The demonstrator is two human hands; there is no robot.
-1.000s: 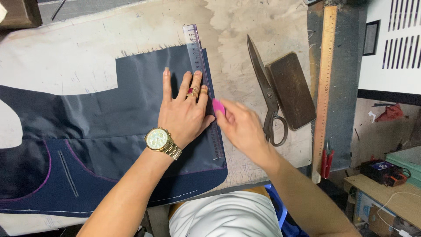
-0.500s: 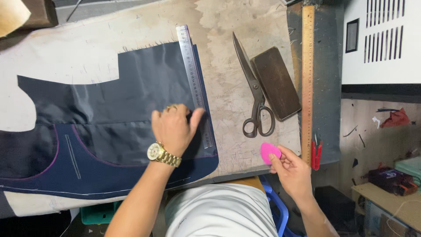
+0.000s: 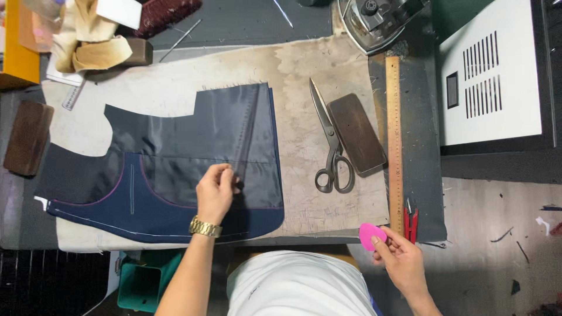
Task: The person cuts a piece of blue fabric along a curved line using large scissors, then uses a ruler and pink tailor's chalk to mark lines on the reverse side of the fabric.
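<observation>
On a worn desk (image 3: 304,146), the left hand (image 3: 215,192) pinches a clear ruler (image 3: 249,131) lying on navy fabric (image 3: 193,158); the right hand (image 3: 401,260) grips pink chalk (image 3: 371,235) off the desk's edge. Holding the ruler flat and square would likely keep lines true.

Left hand (image 3: 215,192) at centre frame, palm down, fingers curled and bunched toward the upper right, knuckles raised. Gold wristwatch (image 3: 205,227) on the wrist; bare forearm running down and left to the bottom edge. Right hand (image 3: 401,263) at lower right, well apart from the left, drawn back near the body, palm turned partly up, thumb and fingertips pinched together at its upper-left tip. Bare wrist leaving the frame at the bottom right.
</observation>
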